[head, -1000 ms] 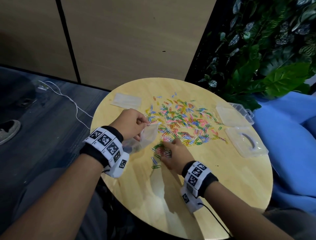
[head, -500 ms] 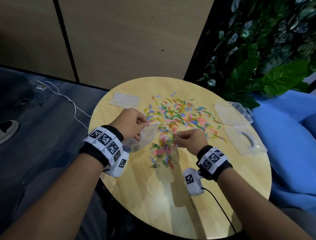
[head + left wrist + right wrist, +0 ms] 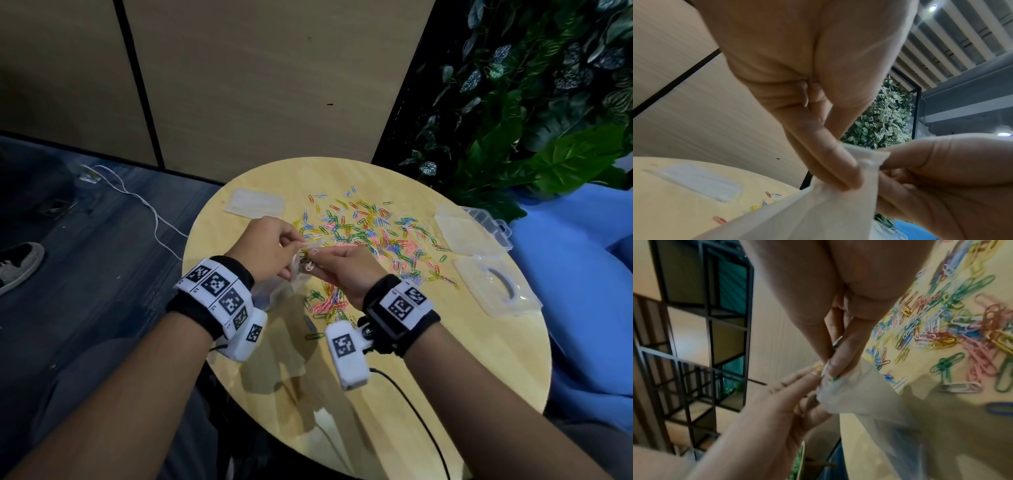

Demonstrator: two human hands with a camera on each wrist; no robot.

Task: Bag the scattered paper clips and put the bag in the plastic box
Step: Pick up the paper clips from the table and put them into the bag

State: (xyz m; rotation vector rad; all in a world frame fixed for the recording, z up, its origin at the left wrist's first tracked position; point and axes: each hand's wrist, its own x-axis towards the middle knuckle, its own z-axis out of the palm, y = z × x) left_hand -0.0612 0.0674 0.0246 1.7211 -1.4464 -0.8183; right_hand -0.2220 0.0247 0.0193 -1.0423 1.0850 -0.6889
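Coloured paper clips [image 3: 370,236] lie scattered over the far half of the round wooden table [image 3: 445,359]. My left hand [image 3: 270,248] pinches the rim of a clear plastic bag [image 3: 274,291] and holds it above the near pile of clips [image 3: 329,303]. In the left wrist view my fingers [image 3: 830,162] pinch the bag [image 3: 797,216] at its mouth. My right hand [image 3: 342,270] pinches a few paper clips [image 3: 308,262] at the bag's mouth, also seen in the right wrist view: clips [image 3: 828,368], bag [image 3: 865,395]. An open clear plastic box [image 3: 493,291] lies at the table's right edge.
A second compartment box [image 3: 469,229] sits at the far right and a flat clear lid or bag [image 3: 255,202] at the far left. A leafy plant [image 3: 531,120] and blue cushion [image 3: 582,291] stand to the right. A white cable [image 3: 144,202] runs over the floor.
My right hand rose from the near pile with a few clips and moved left to the bag's mouth. The left hand keeps its hold on the bag.
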